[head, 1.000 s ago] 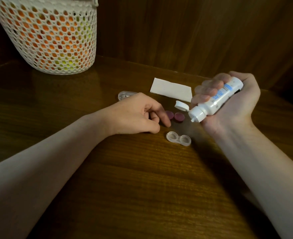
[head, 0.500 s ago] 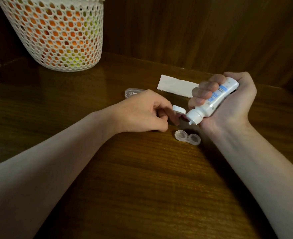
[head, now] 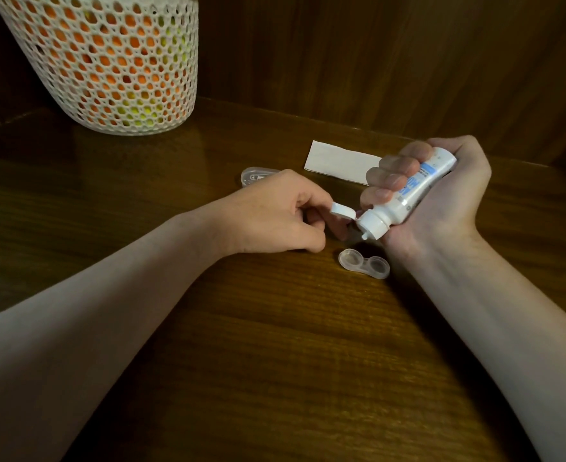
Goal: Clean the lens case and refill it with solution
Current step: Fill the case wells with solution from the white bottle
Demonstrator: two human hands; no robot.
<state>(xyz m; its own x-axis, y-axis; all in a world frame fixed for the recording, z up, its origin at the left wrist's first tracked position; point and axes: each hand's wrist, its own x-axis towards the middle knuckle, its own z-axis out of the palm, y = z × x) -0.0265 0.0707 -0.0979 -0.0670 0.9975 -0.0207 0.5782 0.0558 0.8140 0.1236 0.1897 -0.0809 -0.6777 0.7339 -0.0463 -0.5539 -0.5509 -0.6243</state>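
Lying open on the wooden table (head: 275, 361), the clear lens case (head: 364, 263) sits just below the tilted solution bottle (head: 408, 195) gripped in the right hand (head: 441, 201), while the left hand (head: 275, 218) rests beside it, fingers curled near the flipped cap (head: 342, 210), holding nothing I can make out.

— Where does the camera sit?

— On my head, the only view. It looks forward and down across the wooden table (head: 275, 361), towards its far edge and the panelled wall (head: 375, 55) behind.

— How near?

— Close. My forearms enter from the bottom corners, and my left hand (head: 275, 218) and right hand (head: 441, 201) meet just above the middle of the picture.

— How far does it reach?

— Wide angle: the mesh basket (head: 108, 61) at the table's far left corner is cut off by the top edge.
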